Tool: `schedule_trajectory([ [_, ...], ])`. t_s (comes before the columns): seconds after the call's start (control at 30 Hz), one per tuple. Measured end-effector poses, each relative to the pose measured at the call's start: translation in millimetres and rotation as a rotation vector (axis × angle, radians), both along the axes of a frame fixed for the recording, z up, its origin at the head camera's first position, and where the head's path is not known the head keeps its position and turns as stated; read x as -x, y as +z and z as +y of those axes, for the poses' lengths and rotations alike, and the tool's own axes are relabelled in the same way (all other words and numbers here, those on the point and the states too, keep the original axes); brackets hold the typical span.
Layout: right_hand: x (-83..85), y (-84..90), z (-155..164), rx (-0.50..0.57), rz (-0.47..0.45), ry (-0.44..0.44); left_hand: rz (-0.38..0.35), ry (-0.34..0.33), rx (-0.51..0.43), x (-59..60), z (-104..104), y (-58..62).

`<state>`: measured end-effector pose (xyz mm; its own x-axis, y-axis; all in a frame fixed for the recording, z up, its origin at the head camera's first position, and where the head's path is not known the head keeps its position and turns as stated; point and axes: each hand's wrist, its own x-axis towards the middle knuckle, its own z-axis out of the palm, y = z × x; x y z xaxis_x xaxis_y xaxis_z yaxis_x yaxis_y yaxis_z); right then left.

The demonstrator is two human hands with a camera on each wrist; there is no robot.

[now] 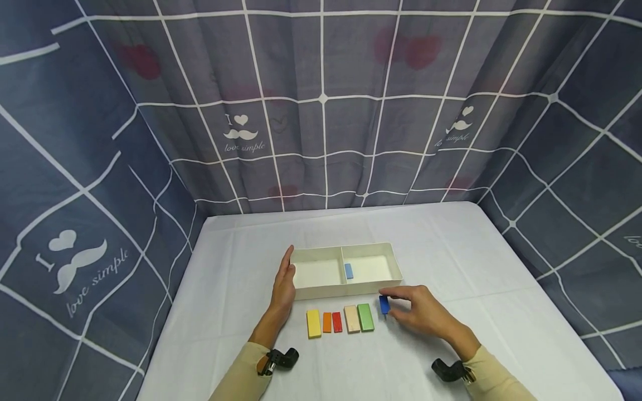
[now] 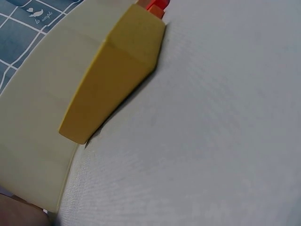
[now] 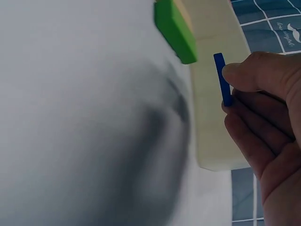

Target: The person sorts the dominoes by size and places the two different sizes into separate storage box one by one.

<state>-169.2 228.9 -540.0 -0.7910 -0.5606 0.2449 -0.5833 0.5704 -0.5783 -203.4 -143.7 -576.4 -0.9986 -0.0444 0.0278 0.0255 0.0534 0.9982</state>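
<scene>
A dark blue block (image 1: 384, 304) is pinched between the thumb and fingers of my right hand (image 1: 426, 313), close to the front right of the cream tray. In the right wrist view the thin blue block (image 3: 223, 79) overlaps the tray's wall. My left hand (image 1: 283, 287) rests along the left end of the tray (image 1: 321, 292), fingers extended. A divider splits the tray into two compartments. Inside the right one, a light blue block (image 1: 349, 271) lies beside the divider.
In front of the tray, left to right, lie a yellow block (image 1: 314, 324), an orange block (image 1: 327, 322), a red block (image 1: 337, 322), a natural wood block (image 1: 352, 319) and a green block (image 1: 365, 317). White cloth (image 1: 241, 267) covers the table; patterned curtains (image 1: 301, 128) surround it.
</scene>
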Motion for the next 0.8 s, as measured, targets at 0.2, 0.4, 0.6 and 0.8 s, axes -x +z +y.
schedule_trajectory([
  [0.2,6.3,18.6,4.6,-0.028,0.011,0.015,-0.003,-0.016,-0.017,-0.7,0.2,-0.9],
  [0.4,13.5,37.4,5.7,-0.034,0.079,0.011,-0.009,-0.018,-0.019,-2.3,0.9,0.8],
  [0.6,23.1,53.4,4.8,-0.056,0.078,0.01,-0.005,-0.018,-0.016,-2.8,0.4,1.9],
  [0.8,33.7,62.6,3.2,-0.061,0.077,0.013,0.009,-0.012,-0.013,-2.0,0.6,1.9],
])
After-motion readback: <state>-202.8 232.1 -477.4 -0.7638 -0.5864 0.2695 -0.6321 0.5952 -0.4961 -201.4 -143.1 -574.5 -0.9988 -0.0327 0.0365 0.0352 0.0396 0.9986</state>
